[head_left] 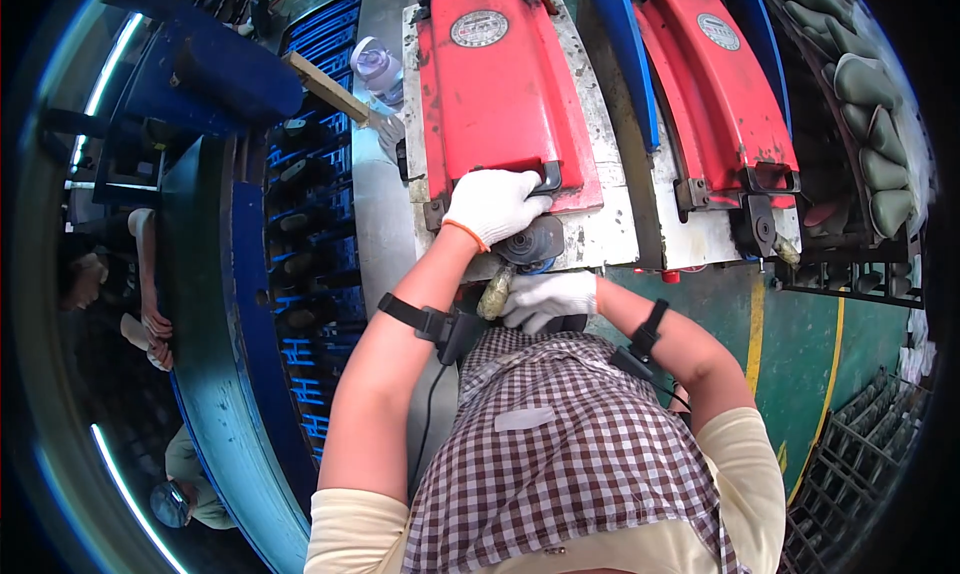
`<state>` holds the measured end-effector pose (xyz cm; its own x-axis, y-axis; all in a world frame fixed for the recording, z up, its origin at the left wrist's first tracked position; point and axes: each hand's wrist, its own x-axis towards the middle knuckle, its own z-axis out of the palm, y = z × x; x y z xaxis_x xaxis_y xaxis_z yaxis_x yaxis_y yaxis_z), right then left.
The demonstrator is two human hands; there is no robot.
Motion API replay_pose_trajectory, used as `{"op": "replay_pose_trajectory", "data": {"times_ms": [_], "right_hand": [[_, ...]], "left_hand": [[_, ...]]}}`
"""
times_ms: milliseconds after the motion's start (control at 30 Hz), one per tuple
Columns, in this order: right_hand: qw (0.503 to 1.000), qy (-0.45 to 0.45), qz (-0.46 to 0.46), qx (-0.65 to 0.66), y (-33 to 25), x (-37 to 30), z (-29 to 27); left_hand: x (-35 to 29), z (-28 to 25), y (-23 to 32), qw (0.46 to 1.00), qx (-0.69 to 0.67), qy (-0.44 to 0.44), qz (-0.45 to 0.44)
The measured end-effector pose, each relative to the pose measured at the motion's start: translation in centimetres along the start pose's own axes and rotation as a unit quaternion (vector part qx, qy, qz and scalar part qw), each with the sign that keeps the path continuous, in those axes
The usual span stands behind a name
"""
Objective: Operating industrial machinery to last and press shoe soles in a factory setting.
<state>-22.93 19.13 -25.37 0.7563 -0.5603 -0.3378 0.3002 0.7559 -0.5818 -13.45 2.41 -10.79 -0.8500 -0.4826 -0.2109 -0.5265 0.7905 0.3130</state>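
Note:
My left hand [495, 210], in a white glove with an orange cuff, lies at the front of a red machine cover [500, 94]. Its fingers are closed on the black handle [548, 178] there. Below the cover's front edge is a round black lever hub [532, 242] with a tape-wrapped lever grip [495, 292]. My right hand [548, 299], also white-gloved, is just right of that grip, close to my apron. Its fingers are bent; what they hold, if anything, is hidden.
A second red machine [715, 84] with its own wrapped lever stands to the right. Racks of grey-green shoe-shaped pieces [870, 134] are at far right. On the left, a metal ledge [385, 224] borders a blue rack and a conveyor [215, 374], with other people beyond.

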Motion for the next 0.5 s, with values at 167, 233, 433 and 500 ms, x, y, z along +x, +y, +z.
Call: {"op": "replay_pose_trajectory", "data": {"times_ms": [167, 233, 433, 500], "right_hand": [[0.954, -0.101, -0.109, 0.259, 0.3, 4.1, 1.2], [0.958, -0.097, -0.084, 0.256, 0.5, 3.5, 1.2], [0.974, 0.018, -0.023, 0.226, 0.3, -4.8, -0.9], [0.968, 0.101, -0.072, 0.22, -0.1, -8.3, -1.4]], "left_hand": [[0.1, 0.2, 0.4, 1.0, 0.013, 0.021, -0.014], [0.1, 0.6, 0.4, 0.999, 0.015, 0.029, -0.011], [0.1, 0.9, 0.2, 0.999, 0.023, 0.025, -0.018], [0.0, 1.0, 0.1, 0.999, 0.021, 0.029, -0.01]]}}
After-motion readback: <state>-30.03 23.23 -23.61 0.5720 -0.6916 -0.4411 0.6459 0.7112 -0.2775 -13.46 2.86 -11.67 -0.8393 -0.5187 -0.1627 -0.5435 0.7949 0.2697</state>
